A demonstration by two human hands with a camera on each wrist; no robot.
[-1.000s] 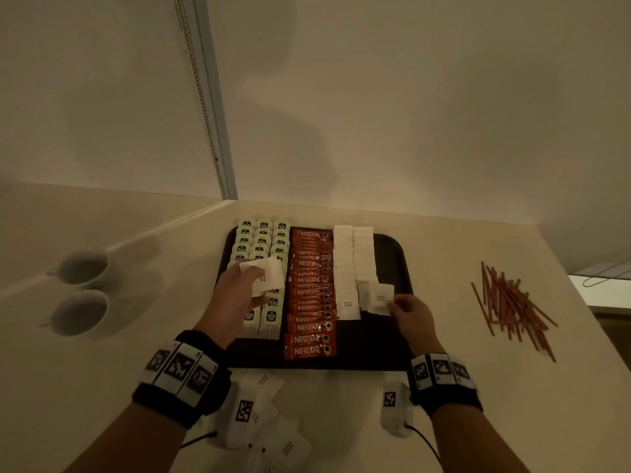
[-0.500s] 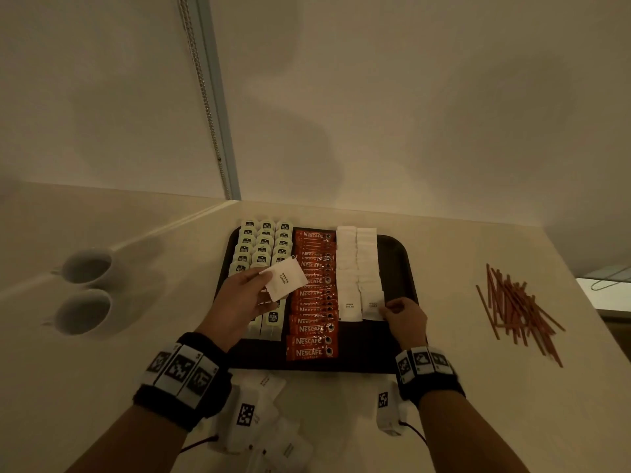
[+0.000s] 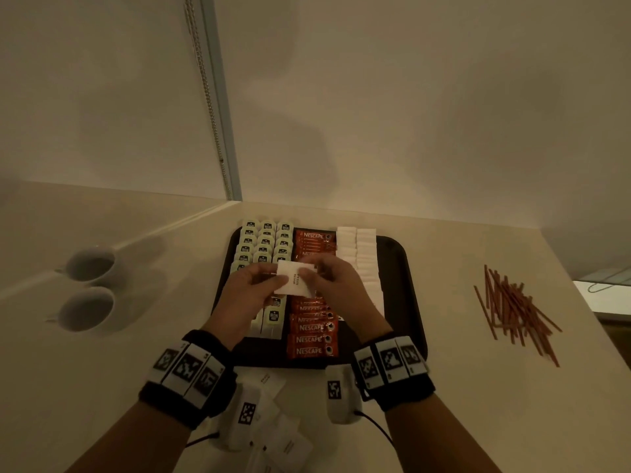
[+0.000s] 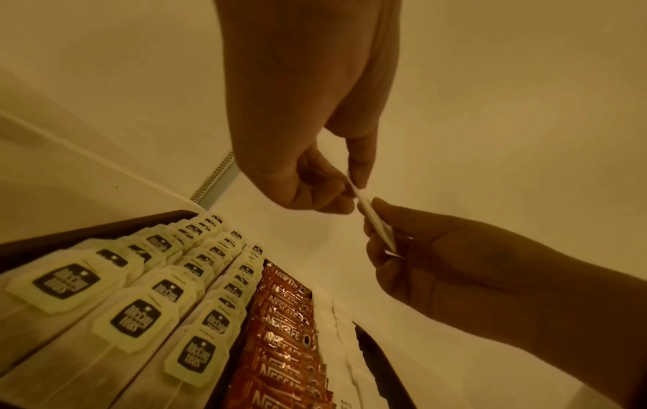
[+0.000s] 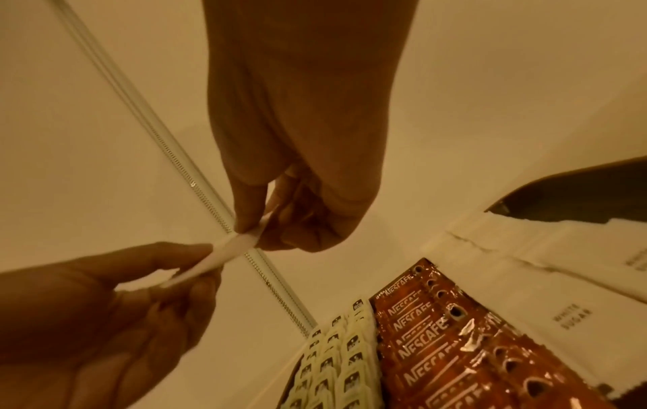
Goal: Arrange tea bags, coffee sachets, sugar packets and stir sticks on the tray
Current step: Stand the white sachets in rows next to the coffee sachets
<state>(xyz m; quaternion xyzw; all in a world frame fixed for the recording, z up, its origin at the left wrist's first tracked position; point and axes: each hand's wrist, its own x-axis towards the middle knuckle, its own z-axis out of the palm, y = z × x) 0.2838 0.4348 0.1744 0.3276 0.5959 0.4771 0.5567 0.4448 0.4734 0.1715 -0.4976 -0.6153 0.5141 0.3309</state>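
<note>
Both of my hands now pinch one sugar packet (image 3: 294, 280) above the middle of the tray (image 3: 403, 264), left hand (image 3: 251, 290) at 9 o'clock and right hand (image 3: 336, 283), newly arrived, at 3, so I think it goes onto the sugar rows next.

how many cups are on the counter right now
2: both white cups sit left of the tray, apart from it, one cup farther from the person and the other cup nearer. None appears hidden.

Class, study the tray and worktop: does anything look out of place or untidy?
Yes. The stir sticks lie in a loose, crisscrossed heap on the worktop, right of the tray, not on it. Several sugar packets also lie scattered in front of it, unlike the neat rows inside.
</note>
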